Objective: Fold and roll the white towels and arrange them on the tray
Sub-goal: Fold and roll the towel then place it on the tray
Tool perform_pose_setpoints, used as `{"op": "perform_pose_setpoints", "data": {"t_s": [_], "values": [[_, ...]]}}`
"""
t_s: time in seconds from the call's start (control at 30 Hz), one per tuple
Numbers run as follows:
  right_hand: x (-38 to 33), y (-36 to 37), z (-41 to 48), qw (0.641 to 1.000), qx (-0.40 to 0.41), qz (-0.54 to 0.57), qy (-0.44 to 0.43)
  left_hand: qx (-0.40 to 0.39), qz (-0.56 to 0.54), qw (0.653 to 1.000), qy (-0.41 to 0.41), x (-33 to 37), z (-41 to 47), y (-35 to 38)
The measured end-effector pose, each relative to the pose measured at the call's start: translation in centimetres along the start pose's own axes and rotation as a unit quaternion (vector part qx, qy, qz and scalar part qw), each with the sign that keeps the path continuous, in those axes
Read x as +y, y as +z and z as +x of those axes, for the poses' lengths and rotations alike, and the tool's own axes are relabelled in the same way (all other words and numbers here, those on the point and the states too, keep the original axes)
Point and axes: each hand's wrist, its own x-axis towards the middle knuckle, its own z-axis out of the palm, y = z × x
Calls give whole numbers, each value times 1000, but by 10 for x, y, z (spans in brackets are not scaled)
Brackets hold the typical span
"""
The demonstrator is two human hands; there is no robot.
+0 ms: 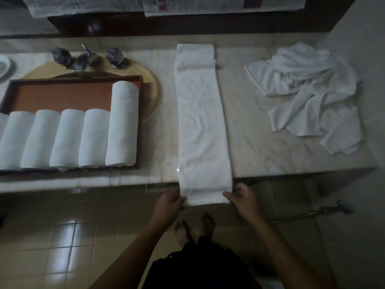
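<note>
A white towel (201, 122) folded into a long narrow strip lies across the marble counter, its near end hanging over the front edge. My left hand (169, 202) pinches the near left corner and my right hand (242, 198) pinches the near right corner. To the left, a brown wooden tray (62, 94) holds several rolled white towels (68, 138) side by side, the rightmost roll (124, 124) longer than the others. A loose pile of unfolded white towels (310, 94) sits at the right of the counter.
The tray rests over a gold-coloured basin (150, 88) with chrome taps (85, 57) behind it. A white dish (3, 65) is at the far left. Newspaper (166, 5) covers the mirror area above. Tiled floor and my bare feet are below the counter edge.
</note>
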Motion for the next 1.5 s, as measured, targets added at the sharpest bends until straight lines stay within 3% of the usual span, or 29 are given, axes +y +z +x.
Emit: {"op": "perform_pose_setpoints", "data": {"t_s": [0.1,0.17,0.23,0.37,0.47,0.57,0.77,0.9,1.0,1.1,1.17,1.3,1.5], "values": [[-15,-6,-15,996,80,26,-32,72,92,993,-1,12,-12,-5],[-30,-9,-24,983,152,23,-99,153,150,974,72,26,-24,-8],[-45,-6,-27,957,201,-55,-202,204,166,952,155,46,-28,-5],[-74,22,-4,893,133,-275,-331,172,270,903,285,75,12,14],[-81,41,25,849,95,-418,-308,86,387,871,291,76,54,20],[-75,30,42,837,80,-458,-289,79,454,839,289,63,71,7],[-87,11,55,848,106,-446,-266,134,455,839,267,66,75,-13],[-127,38,88,827,75,-470,-299,79,465,831,293,98,109,-2],[-135,32,115,808,49,-505,-300,97,492,828,251,96,131,-23],[-141,20,135,816,103,-490,-289,144,471,841,224,102,135,-40],[-159,29,151,825,121,-464,-299,152,453,843,249,124,149,-31],[-189,51,182,809,74,-460,-359,110,446,846,273,156,192,-14],[-195,17,228,824,133,-463,-298,186,453,842,226,158,226,-59]]}}
